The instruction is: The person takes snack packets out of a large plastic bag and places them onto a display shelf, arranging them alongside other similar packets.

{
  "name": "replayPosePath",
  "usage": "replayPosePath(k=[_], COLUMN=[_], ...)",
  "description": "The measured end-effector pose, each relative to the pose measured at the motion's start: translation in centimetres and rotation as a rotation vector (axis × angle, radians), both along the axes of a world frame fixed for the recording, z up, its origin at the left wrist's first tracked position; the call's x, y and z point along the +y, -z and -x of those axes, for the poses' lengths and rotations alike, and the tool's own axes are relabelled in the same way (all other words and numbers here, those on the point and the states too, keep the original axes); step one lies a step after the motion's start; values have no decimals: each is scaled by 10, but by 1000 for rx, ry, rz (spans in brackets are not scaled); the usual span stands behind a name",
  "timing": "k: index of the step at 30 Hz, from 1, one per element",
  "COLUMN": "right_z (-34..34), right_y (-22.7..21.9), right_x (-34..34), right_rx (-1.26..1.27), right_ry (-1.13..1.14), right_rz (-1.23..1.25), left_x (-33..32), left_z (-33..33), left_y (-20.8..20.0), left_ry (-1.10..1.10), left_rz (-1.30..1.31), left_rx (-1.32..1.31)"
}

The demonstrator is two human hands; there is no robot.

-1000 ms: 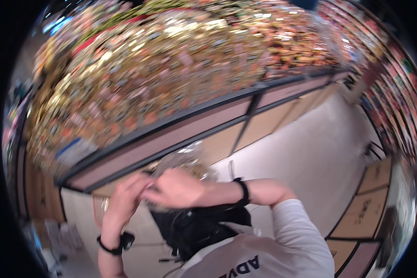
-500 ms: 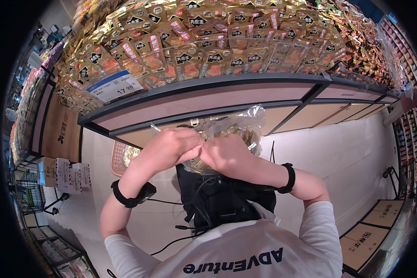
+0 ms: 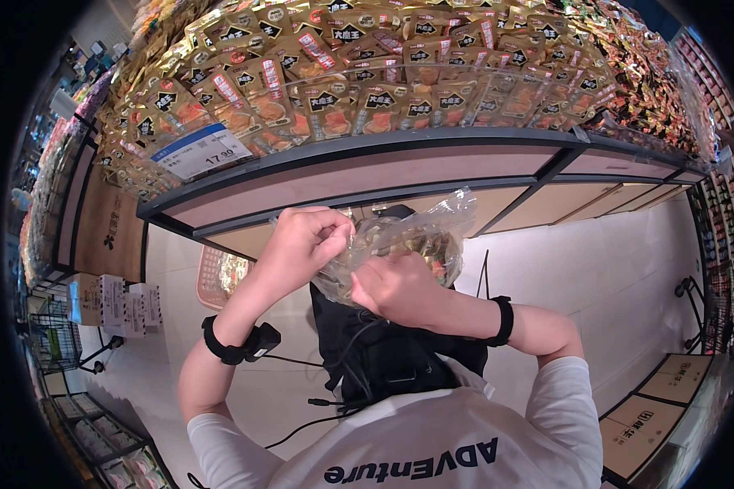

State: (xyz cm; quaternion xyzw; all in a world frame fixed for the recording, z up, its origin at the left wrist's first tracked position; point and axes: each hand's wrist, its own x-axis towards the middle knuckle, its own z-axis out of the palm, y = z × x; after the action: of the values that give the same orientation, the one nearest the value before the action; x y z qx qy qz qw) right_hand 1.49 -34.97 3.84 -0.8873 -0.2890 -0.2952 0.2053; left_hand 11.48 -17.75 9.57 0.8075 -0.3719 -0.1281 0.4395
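Observation:
A clear plastic bag [image 3: 437, 241] filled with gold-coloured snack packets hangs between my hands, in front of the display shelf. With a pinch of thumb and fingers, my left hand [image 3: 303, 247] grips the bag's left upper edge. My right hand [image 3: 401, 288] is closed against the bag's near side, thumb pointing left, and holds the film there. Loose film rises in a peak at the bag's right. My hands are apart, and part of the bag is hidden behind my right hand.
Rows of gold snack packets [image 3: 334, 106] fill the shelf ahead, with a price card [image 3: 201, 151] at its front edge. A pink basket [image 3: 211, 278] holding packets stands on the floor at left. Cardboard boxes [image 3: 122, 306] are farther left. A dark cable [image 3: 306, 422] trails beside my body.
My hands were together at the bag's top and have moved apart. My right hand has shifted slightly down and right, my left slightly up, and more of the bag's contents shows.

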Motion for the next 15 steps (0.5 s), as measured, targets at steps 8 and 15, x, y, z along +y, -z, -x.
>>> replayPosePath(k=[8,15], right_z=[14,16], right_y=[3,-4], right_x=[-9,-23], right_rx=[363,561], right_ry=[-7,-58], right_rz=[-416,-396], left_x=[-8,-1], left_z=[8,26], left_y=[-5,-5], left_ry=[-114,-174], left_rz=[-57,-34], left_rx=[2,84])
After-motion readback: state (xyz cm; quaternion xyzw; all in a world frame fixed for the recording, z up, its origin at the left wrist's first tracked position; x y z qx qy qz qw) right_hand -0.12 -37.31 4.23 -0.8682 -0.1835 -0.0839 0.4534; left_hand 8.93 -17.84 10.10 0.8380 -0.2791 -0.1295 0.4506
